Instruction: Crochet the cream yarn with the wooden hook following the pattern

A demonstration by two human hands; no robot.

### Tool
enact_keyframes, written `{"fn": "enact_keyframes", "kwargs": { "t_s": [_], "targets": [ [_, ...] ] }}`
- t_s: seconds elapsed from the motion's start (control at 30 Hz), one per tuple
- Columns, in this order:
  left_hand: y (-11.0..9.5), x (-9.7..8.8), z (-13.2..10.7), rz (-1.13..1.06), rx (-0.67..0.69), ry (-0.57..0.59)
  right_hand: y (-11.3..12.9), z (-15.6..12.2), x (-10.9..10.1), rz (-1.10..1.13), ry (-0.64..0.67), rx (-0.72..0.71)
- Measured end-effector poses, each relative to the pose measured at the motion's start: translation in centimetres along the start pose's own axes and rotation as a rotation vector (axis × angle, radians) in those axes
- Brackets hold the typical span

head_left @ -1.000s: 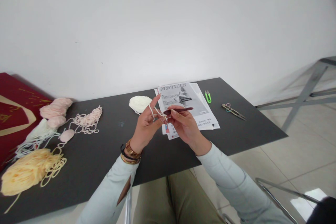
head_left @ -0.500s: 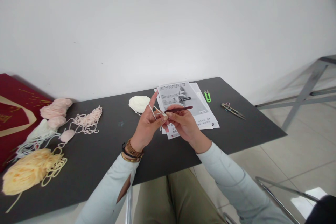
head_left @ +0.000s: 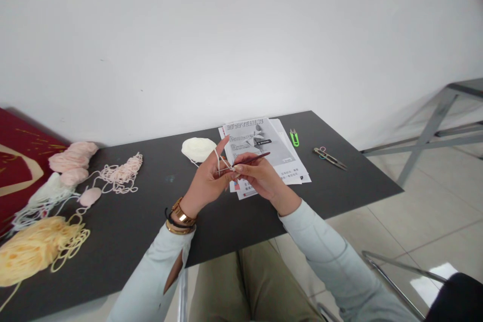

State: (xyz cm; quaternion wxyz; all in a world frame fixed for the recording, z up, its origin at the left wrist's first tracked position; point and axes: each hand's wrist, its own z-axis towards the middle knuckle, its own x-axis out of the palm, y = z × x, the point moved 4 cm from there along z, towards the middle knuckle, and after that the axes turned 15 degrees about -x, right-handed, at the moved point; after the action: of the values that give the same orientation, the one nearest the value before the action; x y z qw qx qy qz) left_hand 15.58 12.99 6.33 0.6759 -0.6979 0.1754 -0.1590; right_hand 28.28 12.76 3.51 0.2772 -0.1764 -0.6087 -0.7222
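My left hand (head_left: 209,181) has its index finger raised with white yarn (head_left: 218,162) looped round it, while thumb and other fingers pinch the yarn by the hook tip. In my right hand (head_left: 260,176) is a dark red crochet hook (head_left: 253,159), held like a pen, its handle pointing up to the right. The hook's tip meets the yarn between both hands, where the fingers hide the stitches. Behind my left hand lies a ball of white yarn (head_left: 198,150), a strand running from it toward the hand. Printed sheets (head_left: 289,163) lie under and beyond my right hand.
On the dark table (head_left: 151,231), green thread snips (head_left: 294,138) and metal scissors (head_left: 330,158) lie to the right. Pink yarn (head_left: 121,173), pale yarn (head_left: 53,191) and yellow yarn (head_left: 33,249) are at the left, beside a red bag (head_left: 22,161). A white wall stands behind.
The hook's handle has swung to lie a little thinner and more slanted in view. Both hands stay together at the yarn. The whole view has shifted slightly, moving things left.
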Motion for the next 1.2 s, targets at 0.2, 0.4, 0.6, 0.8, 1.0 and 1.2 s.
{"fn": "enact_keyframes", "kwargs": {
  "t_s": [0.2, 0.4, 0.6, 0.8, 1.0, 1.2],
  "targets": [
    [-0.3, 0.1, 0.0, -0.089, -0.02, 0.042, 0.1, 0.1, -0.4, -0.026, -0.072, -0.044],
    [0.3, -0.8, 0.1, -0.287, -0.126, 0.098, 0.4, 0.0, -0.4, -0.096, -0.057, -0.131],
    [0.2, -0.8, 0.2, -0.45, -0.099, 0.202, 0.7, -0.1, 0.0, -0.09, -0.025, -0.223],
    [0.6, -0.5, 0.4, -0.568, -0.097, 0.247, 0.7, -0.3, 0.3, -0.107, -0.02, -0.276],
    [0.8, -0.7, 0.3, -0.536, -0.162, 0.25, 1.3, -0.5, 0.5, -0.224, 0.01, -0.35],
    [0.8, -0.5, 0.3, -0.478, -0.149, 0.194, 1.4, -0.6, 0.6, -0.259, 0.034, -0.346]
  ]
}}
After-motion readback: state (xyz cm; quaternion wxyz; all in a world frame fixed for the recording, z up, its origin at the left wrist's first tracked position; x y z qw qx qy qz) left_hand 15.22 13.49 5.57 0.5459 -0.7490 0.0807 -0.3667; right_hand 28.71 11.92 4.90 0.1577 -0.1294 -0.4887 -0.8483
